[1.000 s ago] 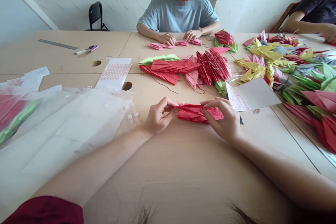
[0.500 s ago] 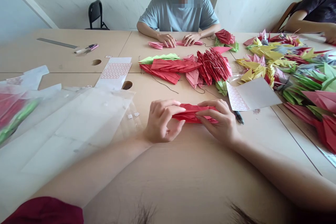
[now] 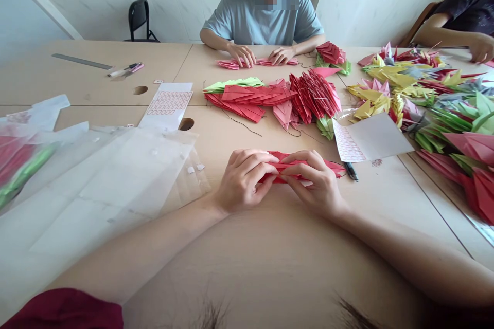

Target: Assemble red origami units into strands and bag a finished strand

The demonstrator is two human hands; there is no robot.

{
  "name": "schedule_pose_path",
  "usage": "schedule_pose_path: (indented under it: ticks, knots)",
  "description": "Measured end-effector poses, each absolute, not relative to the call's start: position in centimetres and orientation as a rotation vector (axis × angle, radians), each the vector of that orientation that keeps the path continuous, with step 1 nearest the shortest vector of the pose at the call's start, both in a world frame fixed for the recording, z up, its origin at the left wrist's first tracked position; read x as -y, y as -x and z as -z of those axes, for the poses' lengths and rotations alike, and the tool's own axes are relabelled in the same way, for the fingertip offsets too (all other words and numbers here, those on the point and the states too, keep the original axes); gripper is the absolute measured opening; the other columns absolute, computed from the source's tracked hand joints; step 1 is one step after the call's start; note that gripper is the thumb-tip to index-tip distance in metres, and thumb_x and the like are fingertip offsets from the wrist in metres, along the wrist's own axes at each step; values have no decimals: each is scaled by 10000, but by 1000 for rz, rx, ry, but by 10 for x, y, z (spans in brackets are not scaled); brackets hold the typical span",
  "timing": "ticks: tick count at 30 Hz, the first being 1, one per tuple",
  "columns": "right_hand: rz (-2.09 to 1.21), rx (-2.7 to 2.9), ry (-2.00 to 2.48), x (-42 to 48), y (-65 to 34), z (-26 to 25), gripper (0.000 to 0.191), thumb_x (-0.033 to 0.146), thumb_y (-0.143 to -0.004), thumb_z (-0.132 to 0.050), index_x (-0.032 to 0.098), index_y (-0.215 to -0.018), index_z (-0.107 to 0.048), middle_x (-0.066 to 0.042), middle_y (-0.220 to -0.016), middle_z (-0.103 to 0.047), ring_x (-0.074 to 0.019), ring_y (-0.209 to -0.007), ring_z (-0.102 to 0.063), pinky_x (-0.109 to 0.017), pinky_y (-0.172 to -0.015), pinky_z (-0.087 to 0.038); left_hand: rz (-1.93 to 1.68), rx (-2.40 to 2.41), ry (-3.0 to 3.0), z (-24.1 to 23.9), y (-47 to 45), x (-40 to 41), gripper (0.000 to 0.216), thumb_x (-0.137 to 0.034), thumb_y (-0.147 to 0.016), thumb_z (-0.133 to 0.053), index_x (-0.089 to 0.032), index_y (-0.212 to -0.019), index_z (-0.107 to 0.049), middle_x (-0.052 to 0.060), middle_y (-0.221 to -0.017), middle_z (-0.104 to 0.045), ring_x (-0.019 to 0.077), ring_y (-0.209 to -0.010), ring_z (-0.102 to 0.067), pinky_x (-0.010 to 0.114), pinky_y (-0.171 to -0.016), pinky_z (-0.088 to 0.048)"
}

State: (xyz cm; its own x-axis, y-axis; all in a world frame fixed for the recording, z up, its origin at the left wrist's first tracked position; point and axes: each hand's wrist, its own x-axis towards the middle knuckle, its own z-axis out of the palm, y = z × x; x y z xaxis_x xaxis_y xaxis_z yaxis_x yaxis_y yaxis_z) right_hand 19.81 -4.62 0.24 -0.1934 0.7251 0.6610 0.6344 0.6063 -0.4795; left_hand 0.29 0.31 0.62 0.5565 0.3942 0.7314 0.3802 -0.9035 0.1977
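Left hand (image 3: pixel 241 181) and right hand (image 3: pixel 315 186) — two — both pinch one red folded-paper strip (image 3: pixel 332 166); one black pen (image 3: pixel 351 171) just beside.

Both bare forearms reach forward and converge. The left hand (image 3: pixel 241 180) and right hand (image 3: pixel 316 187) sit close together, palms down, fingers curled in a tight pinch, fingertips facing each other.
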Motion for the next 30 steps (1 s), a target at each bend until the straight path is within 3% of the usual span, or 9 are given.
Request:
schedule_pose_path:
  ticks: [10,15,20,27,30]
  knots:
    - [-85,1847,1131,42,-214,-5,116,118,-871,-601,224,-857,-645,-66,-1000,-632,-209,-901,-603,-408,-783,-494,-1240,-831,-2592,-6,6,-16,53,-153,-881,-550,-187,-912,-576,70,-1048,-671,204,-992,-600,385,-895,-440]
    - [-108,1730,1152,36,-224,-2,112,130,-855,-623,235,-876,-657,-58,-988,-620,-207,-914,-614,-394,-797,-511,-1226,-659,-2458,-2,10,-28,305,-205,-852,-621,-153,-1147,-559,114,-1100,-629,200,-978,-597,356,-846,-509]
    - [-67,1762,1138,30,-230,-3,108,154,-857,-622,244,-902,-662,-64,-1014,-624,-225,-953,-616,-414,-812,-514,-1270,-648,-2478,7,8,-34,107,-179,-857,-655,-175,-964,-663,48,-884,-698,141,-767,-618,285,-737,-516]
    - [-64,2108,1043,22,-244,-31,100,190,-878,-608,256,-920,-669,-67,-1053,-648,-234,-971,-611,-433,-838,-501,-1309,-577,-2459,10,9,-32,116,-173,-856,-660,-175,-968,-694,48,-840,-703,138,-747,-622,265,-681,-508]
    - [83,2166,1094,23,-243,-37,72,211,-875,-630,269,-894,-669,-51,-1070,-670,-248,-976,-607,-470,-877,-463,-1315,-565,-2488,11,8,-29,128,-185,-856,-664,-183,-979,-701,44,-826,-704,132,-720,-612,259,-655,-500]
